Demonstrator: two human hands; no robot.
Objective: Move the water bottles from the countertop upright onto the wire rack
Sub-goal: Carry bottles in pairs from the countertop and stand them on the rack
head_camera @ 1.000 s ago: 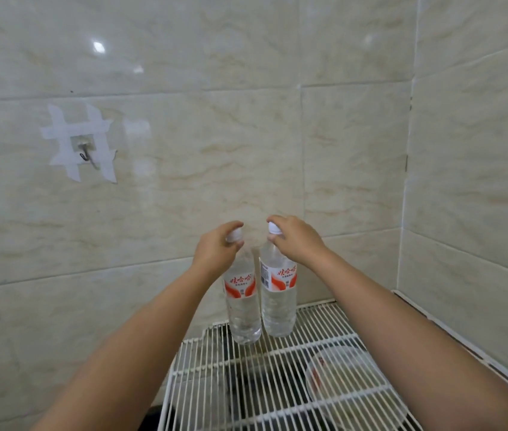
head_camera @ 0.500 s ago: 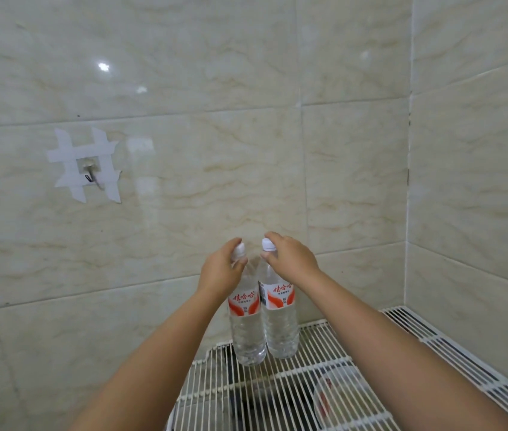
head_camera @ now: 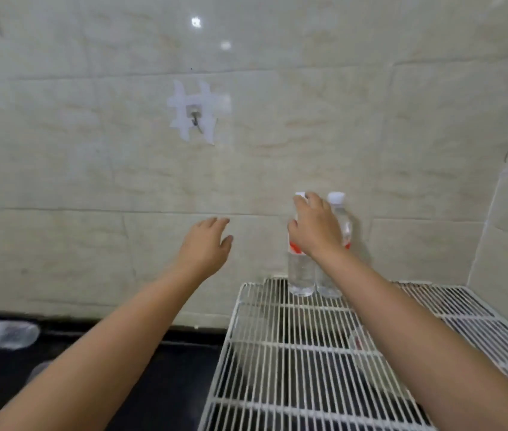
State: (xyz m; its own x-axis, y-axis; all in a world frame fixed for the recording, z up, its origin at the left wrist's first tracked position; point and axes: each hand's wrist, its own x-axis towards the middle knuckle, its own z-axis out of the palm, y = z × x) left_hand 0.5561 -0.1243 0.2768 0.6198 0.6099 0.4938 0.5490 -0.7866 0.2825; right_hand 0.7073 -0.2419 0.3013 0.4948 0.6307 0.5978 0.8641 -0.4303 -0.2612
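Two water bottles [head_camera: 301, 272] are seen standing upright and touching at the back edge of the wire rack [head_camera: 308, 353], close against the tiled wall [head_camera: 91, 181]. The left hand [head_camera: 204, 244] is held in the air beside the rack with its fingers loosely spread and nothing in it. The right hand [head_camera: 316, 228] is draped over the upper part of the left-hand bottle, fingertips near its white cap [head_camera: 300, 195]; whether the bottle is actually gripped or only touched cannot be told. More bottles [head_camera: 4, 334] lie on their sides on the dark countertop [head_camera: 153, 384] at the far left, blurred, so the task is judged unfinished. A tip-over is judged the main risk: the bases rest on thin wires, and a sideways drag as the right hand is lifted could rock one bottle into the other and topple both. A sleeve or forearm swung across the rack toward the counter could do the same. Red and white labels are seen on the standing bottles, but they are largely covered by the hand and no writing can be read. A taped hook [head_camera: 196, 115] is fixed on the wall above
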